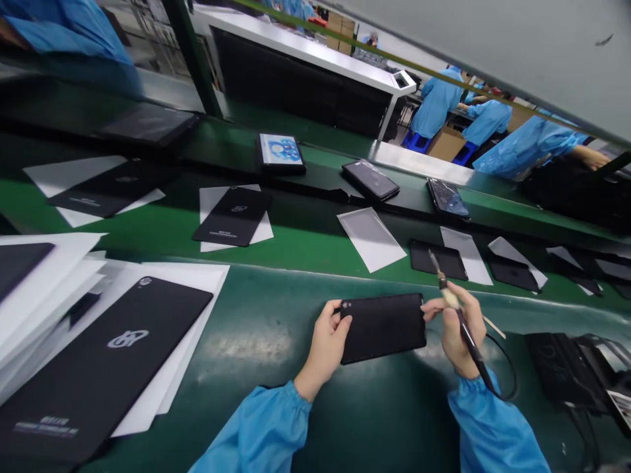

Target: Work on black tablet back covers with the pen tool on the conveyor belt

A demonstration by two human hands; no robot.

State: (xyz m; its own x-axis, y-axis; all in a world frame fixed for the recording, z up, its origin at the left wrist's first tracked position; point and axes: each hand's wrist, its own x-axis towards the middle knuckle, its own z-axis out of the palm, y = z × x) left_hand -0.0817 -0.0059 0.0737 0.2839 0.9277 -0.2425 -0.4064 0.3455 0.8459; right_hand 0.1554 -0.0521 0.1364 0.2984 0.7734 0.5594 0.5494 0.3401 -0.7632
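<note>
My left hand [327, 340] grips the left end of a black tablet back cover [383, 330], thumb on top. The cover is held over the green bench, its plain dark face towards me and a small mark at its upper left corner. In my right hand [462, 328] is a soldering iron [470, 343], tip pointing up and to the left, with a cable trailing from its lower end. My right fingertips are at the cover's right edge; whether they press on it I cannot tell.
A stack of black covers [98, 368] and white sheets [167, 387] stands at the left. Behind the bench runs a green conveyor [300, 243] carrying covers, sheets and tablets [371, 179]. Black equipment [557, 368] with cables lies at the right. Several people in blue smocks [438, 98] are beyond.
</note>
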